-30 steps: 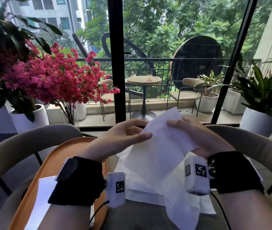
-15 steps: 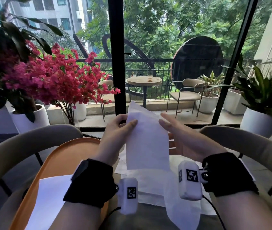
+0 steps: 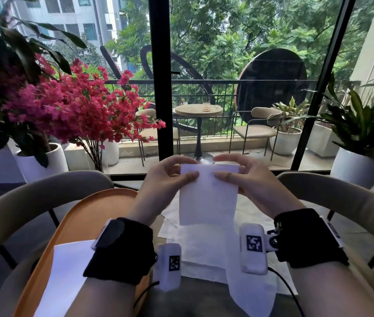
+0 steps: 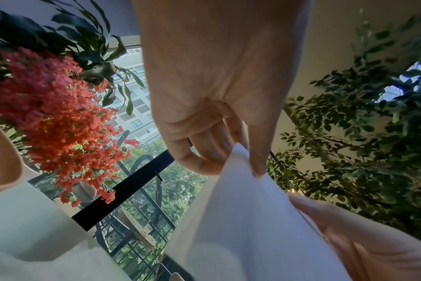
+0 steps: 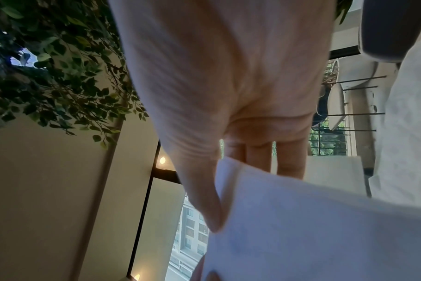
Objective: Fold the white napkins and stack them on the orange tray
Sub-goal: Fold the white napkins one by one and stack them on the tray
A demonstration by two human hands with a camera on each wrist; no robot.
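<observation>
A folded white napkin (image 3: 207, 195) hangs upright in the air in front of me, held by its top edge. My left hand (image 3: 177, 172) pinches its top left corner between thumb and fingers, and my right hand (image 3: 229, 171) pinches the top right corner. The left wrist view shows the napkin (image 4: 248, 224) under my thumb, and the right wrist view shows the napkin (image 5: 312, 228) the same way. The orange tray (image 3: 90, 216) lies at lower left with a folded white napkin (image 3: 67, 275) on it. Several loose white napkins (image 3: 204, 248) lie spread beneath my hands.
Beige chair backs (image 3: 33, 202) curve on both sides of the table. White planters with red flowers (image 3: 67, 106) stand at left, a leafy potted plant (image 3: 364, 133) at right. A glass wall with a black post (image 3: 161, 88) is ahead.
The napkin was turned from a slanted, looser hold to hang straight and square. Both hands moved up to its top edge and now pinch the two upper corners.
</observation>
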